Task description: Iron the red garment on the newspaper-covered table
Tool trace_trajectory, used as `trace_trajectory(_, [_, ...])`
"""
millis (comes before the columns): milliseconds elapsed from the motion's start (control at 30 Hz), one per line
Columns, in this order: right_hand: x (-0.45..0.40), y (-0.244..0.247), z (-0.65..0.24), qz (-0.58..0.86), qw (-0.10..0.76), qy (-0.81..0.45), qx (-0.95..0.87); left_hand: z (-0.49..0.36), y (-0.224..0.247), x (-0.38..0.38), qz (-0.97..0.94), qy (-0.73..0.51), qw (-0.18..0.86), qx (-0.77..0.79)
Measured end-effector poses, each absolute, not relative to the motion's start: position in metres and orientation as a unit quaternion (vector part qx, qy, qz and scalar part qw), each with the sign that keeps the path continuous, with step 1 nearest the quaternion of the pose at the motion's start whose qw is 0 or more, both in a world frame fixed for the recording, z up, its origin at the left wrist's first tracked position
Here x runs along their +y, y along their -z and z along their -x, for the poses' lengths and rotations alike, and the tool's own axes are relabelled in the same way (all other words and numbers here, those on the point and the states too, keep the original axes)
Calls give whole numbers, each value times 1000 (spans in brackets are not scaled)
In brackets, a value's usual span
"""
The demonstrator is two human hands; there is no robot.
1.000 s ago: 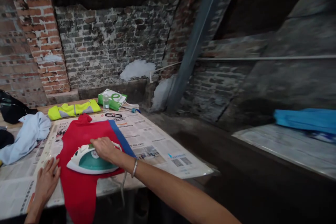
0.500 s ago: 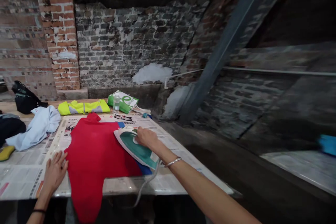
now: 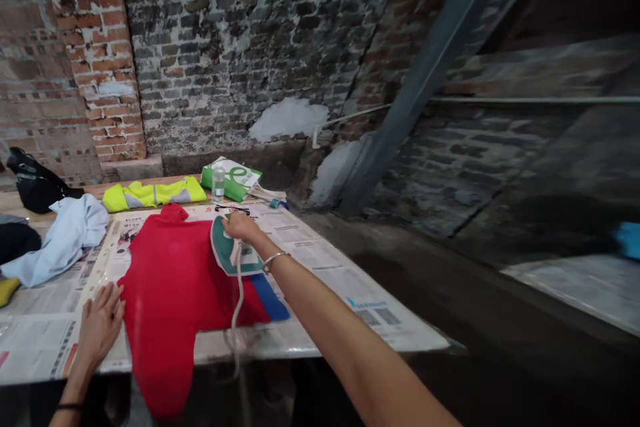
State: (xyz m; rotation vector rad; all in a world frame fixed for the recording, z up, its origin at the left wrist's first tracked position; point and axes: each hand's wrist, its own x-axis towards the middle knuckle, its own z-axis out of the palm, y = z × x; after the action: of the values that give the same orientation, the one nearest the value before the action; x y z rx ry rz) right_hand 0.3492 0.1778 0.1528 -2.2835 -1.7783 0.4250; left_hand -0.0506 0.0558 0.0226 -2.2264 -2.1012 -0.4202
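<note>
Right hand (image 3: 241, 227) closed in a narrow grip over the top of the iron (image 3: 231, 252), fingers wrapped down and palm hiding the handle. Iron sits on the right part of the red garment (image 3: 170, 287), nose toward 12 o'clock; whether its sole lies fully flat cannot be told from this angle. Left hand (image 3: 99, 323) open, palm down on the newspaper (image 3: 320, 260) at 8 o'clock from the iron, just beside the garment's edge. Blue strip (image 3: 270, 300) lies at 4 o'clock. Cord (image 3: 239, 293) drops at 6 o'clock over the near table edge: a snag could drag the iron sideways. Risks: scorching if the iron rests too long on the red cloth; a burn if the left hand strays toward it. Glasses (image 3: 233, 209) and plastic bottle (image 3: 218, 183) stand at 12 o'clock, close enough to be knocked by a long forward stroke. Yellow safety vest (image 3: 154, 193) at 10 o'clock.
</note>
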Motion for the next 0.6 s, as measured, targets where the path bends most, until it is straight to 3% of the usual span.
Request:
trace_trajectory(167, [194, -157, -348, 759, 120, -179, -614, 49, -23, 53, 720, 140, 16, -680])
trace_trajectory(467, [117, -130, -349, 678, 149, -252, -674, 41, -30, 47, 715, 135, -4, -686])
trace_trajectory(600, [129, -130, -333, 704, 140, -222, -660, 40, -30, 46, 715, 146, -8, -684])
